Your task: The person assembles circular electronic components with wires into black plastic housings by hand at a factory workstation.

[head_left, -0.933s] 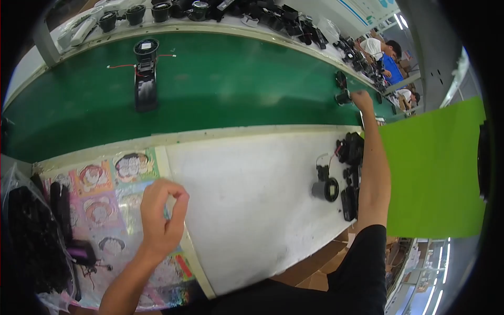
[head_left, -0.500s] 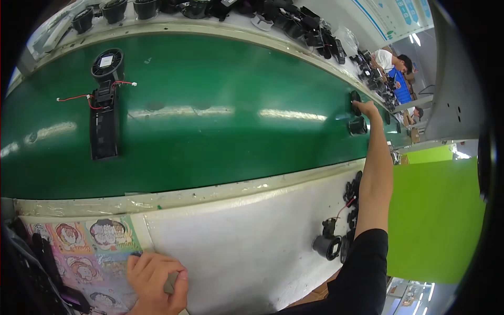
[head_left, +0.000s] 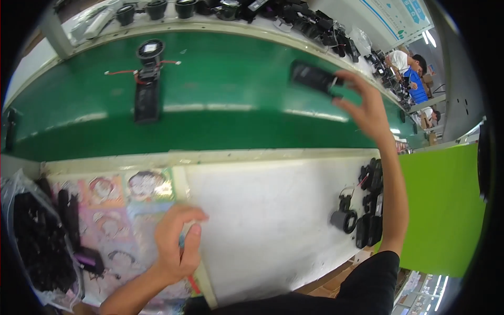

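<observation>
The right hand (head_left: 367, 107) was stretched far out over the green conveyor belt (head_left: 236, 89), arm nearly straight, its fingers pinched on the near end of a black rectangular part (head_left: 314, 77) that hung blurred just beyond the fingertips, apparently lifted clear of the belt for carrying. The left hand (head_left: 178, 244) rested curled at the edge of the white worktop (head_left: 262, 210), fingers closed round a thin pen-like tool (head_left: 182, 242), likely kept ready. A black fan assembly with red wires (head_left: 147, 79) lay far off on the belt.
</observation>
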The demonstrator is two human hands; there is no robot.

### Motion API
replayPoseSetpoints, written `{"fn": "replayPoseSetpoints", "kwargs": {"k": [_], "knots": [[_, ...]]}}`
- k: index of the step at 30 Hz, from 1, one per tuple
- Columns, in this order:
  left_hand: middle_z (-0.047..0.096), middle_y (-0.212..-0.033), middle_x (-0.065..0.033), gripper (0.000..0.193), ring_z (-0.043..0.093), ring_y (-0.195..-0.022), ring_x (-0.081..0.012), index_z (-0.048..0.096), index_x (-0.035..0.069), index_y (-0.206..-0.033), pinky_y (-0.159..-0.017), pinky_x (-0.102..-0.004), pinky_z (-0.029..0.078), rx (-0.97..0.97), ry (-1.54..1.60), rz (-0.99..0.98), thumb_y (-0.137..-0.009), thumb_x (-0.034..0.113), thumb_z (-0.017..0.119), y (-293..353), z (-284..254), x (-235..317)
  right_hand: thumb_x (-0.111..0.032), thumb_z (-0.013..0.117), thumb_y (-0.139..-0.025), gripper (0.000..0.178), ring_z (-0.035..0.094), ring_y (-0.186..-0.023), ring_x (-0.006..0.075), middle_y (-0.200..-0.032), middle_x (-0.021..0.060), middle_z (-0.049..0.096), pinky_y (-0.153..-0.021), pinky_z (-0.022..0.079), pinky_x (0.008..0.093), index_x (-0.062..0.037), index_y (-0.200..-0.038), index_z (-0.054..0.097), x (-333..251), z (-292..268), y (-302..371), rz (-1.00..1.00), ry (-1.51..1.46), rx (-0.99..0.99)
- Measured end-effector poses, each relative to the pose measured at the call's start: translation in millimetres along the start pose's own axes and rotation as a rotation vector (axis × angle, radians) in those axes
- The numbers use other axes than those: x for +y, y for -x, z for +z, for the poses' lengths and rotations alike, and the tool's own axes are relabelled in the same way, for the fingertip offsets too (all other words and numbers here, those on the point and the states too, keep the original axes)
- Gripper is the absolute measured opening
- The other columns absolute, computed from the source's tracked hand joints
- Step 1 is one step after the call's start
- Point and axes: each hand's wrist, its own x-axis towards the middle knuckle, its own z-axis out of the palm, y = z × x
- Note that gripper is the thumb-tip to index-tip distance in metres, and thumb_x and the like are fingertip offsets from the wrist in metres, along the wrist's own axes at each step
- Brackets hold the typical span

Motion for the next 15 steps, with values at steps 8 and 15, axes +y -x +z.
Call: {"fn": "replayPoseSetpoints", "kwargs": {"k": [8,15], "knots": [[0.061,-0.105,-0.0155,0.056,0.065,-0.084,-0.0198,0.045,0.000,-0.127,-0.065,-0.0245,0.051,-0.806,0.897,-0.756,-0.095,0.046,0.043,-14.9,-32.0,23.8,0.004,0.068,-0.066,0.053,0.053,-0.110,0.0320,-0.120,0.0096,0.057,-0.089,0.048,0.0383,-0.0044,-0.117,0.056,-205.6,44.7,104.8,-0.315,-0.404,-0.323],[0.062,-0.101,-0.0189,0.049,0.065,-0.082,-0.0243,0.046,-0.002,-0.120,-0.062,-0.0347,0.054,-0.555,1.029,-0.758,-0.094,0.039,0.041,-1.0,-29.2,7.8,-0.017,0.065,-0.084,0.042,0.053,-0.111,0.0262,-0.120,0.0142,0.057,-0.093,0.041,0.0365,-0.0006,-0.122,0.055,-156.5,59.7,214.7,0.740,0.067,0.828]]}}
